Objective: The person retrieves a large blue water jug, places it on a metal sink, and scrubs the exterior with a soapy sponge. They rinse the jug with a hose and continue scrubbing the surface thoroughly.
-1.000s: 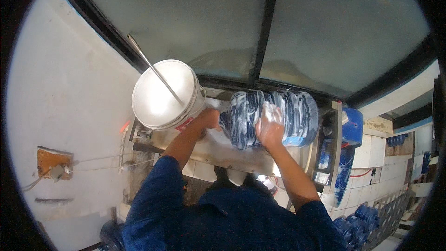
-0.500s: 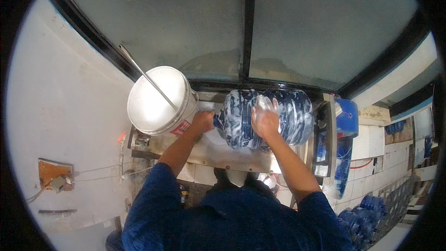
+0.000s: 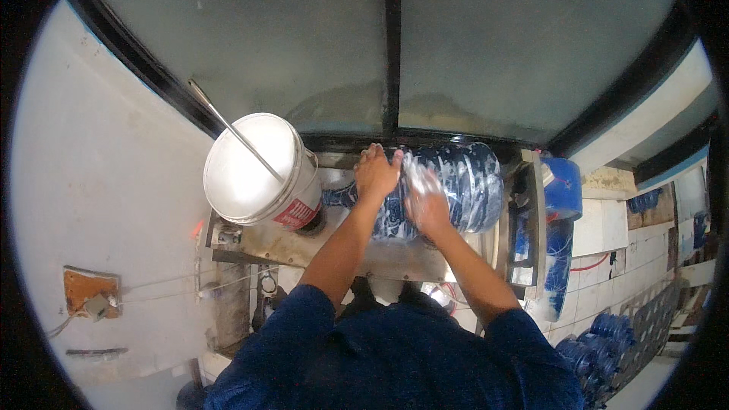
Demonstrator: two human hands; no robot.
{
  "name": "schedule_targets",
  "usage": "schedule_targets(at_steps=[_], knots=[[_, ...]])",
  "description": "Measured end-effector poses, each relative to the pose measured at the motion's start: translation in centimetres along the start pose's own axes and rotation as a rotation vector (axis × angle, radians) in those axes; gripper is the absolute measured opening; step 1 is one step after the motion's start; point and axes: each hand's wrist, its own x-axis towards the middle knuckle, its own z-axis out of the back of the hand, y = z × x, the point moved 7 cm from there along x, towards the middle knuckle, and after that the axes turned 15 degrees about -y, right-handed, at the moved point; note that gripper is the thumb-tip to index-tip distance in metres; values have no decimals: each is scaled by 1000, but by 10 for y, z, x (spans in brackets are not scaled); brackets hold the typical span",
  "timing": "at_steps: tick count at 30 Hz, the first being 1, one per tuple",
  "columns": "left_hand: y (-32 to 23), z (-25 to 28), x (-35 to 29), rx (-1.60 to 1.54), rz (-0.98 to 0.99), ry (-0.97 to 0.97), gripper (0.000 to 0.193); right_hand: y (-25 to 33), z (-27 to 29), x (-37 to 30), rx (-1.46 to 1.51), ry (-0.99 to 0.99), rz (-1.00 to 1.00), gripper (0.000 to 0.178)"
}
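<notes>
A large blue water jug (image 3: 474,186) lies on its side, streaked with white foam, its neck (image 3: 334,196) pointing left. My left hand (image 3: 376,172) rests flat on the jug's shoulder with its fingers stretched out and open. On the middle of the jug's body presses my right hand (image 3: 427,205), smeared by motion. White foam (image 3: 420,180) covers its fingers, so I cannot tell whether they grip a sponge or cloth. Under the jug is a metal-topped bench (image 3: 281,249).
A white bucket (image 3: 254,175) stands left of the jug, with a long metal rod (image 3: 235,133) leaning in it. Glass panels (image 3: 319,38) rise behind the bench. To the right are a blue container (image 3: 563,188) and several blue jugs (image 3: 600,345) on the floor.
My left hand has let go of the jug's neck and moved right onto its shoulder. The right hand has slid slightly left and down along the jug.
</notes>
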Motion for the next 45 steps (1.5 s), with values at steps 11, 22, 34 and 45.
schedule_targets(at_steps=[11, 22, 34, 45], knots=[[-1, 0, -6, 122, -158, -67, 52, -83, 0, 82, -244, 380, -192, 54], [0, -3, 19, 101, -157, -103, 34, -73, 61, -40, -261, -45, -71, 54], [-7, -8, 32, 91, -116, -59, 33, -177, 4, 90, -245, 469, -425, 45], [6, -20, 48, 133, -145, -3, 41, -190, -46, -241, 352, -866, -1325, 46]])
